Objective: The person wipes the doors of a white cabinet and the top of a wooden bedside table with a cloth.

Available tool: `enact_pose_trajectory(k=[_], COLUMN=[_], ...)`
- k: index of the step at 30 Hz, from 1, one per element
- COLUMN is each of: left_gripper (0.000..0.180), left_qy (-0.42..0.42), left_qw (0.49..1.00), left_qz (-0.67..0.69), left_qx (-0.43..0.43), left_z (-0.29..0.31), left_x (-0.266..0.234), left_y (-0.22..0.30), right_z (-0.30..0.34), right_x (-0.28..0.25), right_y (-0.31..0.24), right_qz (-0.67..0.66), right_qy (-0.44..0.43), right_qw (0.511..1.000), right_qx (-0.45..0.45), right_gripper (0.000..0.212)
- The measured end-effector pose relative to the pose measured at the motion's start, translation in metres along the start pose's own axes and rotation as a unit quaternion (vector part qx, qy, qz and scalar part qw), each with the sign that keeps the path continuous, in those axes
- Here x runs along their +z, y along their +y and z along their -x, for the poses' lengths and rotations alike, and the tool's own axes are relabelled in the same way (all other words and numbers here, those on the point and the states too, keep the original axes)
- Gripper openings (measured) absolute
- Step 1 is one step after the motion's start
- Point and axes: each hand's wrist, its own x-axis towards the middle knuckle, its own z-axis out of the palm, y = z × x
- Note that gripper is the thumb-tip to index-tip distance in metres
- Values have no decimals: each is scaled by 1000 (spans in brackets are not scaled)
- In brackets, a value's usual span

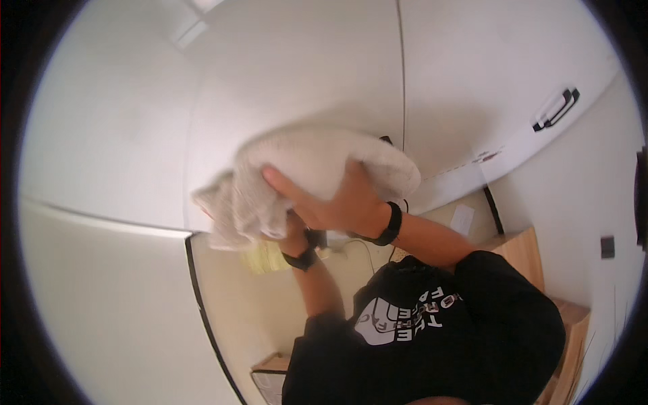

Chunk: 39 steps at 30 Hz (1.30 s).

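A bunched beige cloth (304, 165) is held up in front of white panel doors, its folds hanging down at the left. My right hand (344, 202) presses into the cloth from the near side and grips it, the thumb pointing up and left. Lower and to the left, my left hand (293, 233) holds the bunched lower folds. Its fingers are mostly hidden by the cloth and by my right hand. Each wrist carries a black band. Slight blur softens the right fingertips.
Black pull handles (557, 110) sit on the white door at the right. A white panel with a black edge (202, 297) stands at the lower left. A yellow thing (264, 256) lies below the cloth. Wooden furniture (523, 253) stands at the lower right, by the wall.
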Motion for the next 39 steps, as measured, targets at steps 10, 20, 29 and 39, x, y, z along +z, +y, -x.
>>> enact_pose_trajectory(k=[10,20,29,39], left_gripper=[56,68,79,51], left_qy=[-208,48,31,41], left_qw=[974,998,997,993], left_qz=[-38,7,-65,-25], left_qx=[85,49,32,105], left_z=[135,-11,92,-18], left_x=[20,9,9,-43], left_y=[-27,4,-33,-22], right_z=[134,40,131,64], right_x=[56,16,71,64], right_y=[90,24,54,-9], right_qz=[-137,-45,8,154], right_qy=[-353,56,-164,60], right_qw=[885,997,969,986], right_qx=[272,35,183,21], right_gripper=[53,59,50,60])
